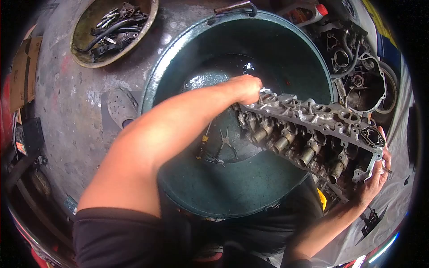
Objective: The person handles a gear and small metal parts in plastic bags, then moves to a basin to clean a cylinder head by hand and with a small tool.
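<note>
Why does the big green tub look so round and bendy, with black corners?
Head view: a fisheye lens bows the green tub and blackens the corners; light glares off liquid near the left hand; the cylinder head stays sharp, the right hand slightly soft.

A cylinder head is lying across the right rim of a large basin. Pliers are lying inside the basin. A bowl of parts is sitting behind it, to the left.
</note>
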`<act>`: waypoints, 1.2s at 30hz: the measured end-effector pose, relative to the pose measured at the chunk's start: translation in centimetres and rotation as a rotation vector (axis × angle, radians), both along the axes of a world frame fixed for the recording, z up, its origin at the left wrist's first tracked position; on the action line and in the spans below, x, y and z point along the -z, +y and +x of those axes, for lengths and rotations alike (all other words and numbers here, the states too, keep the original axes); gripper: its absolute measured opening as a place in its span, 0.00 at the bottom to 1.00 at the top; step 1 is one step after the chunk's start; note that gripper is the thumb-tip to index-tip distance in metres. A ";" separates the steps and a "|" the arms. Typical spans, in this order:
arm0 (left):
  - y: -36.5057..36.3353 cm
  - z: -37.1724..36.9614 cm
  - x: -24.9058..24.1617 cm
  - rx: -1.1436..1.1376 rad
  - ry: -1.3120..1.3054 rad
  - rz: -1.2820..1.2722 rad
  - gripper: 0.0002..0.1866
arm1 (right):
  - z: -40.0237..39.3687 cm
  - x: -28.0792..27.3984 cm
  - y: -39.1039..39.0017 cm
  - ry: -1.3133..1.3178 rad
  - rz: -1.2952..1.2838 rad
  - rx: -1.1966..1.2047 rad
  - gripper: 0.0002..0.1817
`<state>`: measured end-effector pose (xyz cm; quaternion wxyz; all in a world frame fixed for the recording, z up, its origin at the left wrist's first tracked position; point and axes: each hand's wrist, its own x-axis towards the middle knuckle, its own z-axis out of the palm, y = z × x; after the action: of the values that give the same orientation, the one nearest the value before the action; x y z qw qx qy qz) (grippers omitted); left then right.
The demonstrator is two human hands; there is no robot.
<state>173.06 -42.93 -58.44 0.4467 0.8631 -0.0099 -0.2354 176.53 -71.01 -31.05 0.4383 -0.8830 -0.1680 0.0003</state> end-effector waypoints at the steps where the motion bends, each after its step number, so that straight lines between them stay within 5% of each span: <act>1: 0.3 0.0 0.3 0.011 -0.010 -0.032 0.15 | 0.1 -0.2 0.1 -0.008 -0.002 0.000 0.11; 5: 1.5 1.6 -1.9 0.162 -0.031 -0.118 0.15 | 0.5 -0.3 0.0 -0.009 -0.046 0.046 0.12; 13: 0.2 1.7 -6.2 0.028 0.151 0.043 0.16 | 0.4 -0.3 0.3 -0.013 -0.042 0.032 0.13; 21: -0.1 0.7 -3.5 0.134 0.102 0.113 0.17 | 0.6 -0.5 0.3 -0.019 -0.054 0.033 0.12; 26: 0.1 1.9 -0.2 0.260 -0.076 0.367 0.14 | 0.1 -0.6 1.1 -0.031 -0.073 0.059 0.11; 29: 1.9 1.6 -0.8 0.067 -0.147 0.305 0.13 | 0.3 -0.4 1.1 -0.037 -0.062 0.016 0.12; 32: -0.1 0.4 -1.7 0.277 -0.148 0.249 0.14 | 0.2 -0.1 1.2 -0.021 -0.013 0.021 0.12; 36: -0.3 1.4 -0.1 0.263 -0.084 0.198 0.14 | -0.1 -0.7 0.9 -0.058 -0.123 0.031 0.11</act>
<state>174.48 -43.20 -58.30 0.3241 0.9032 -0.1184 -0.2553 176.38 -70.07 -30.30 0.3781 -0.9104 -0.1663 -0.0217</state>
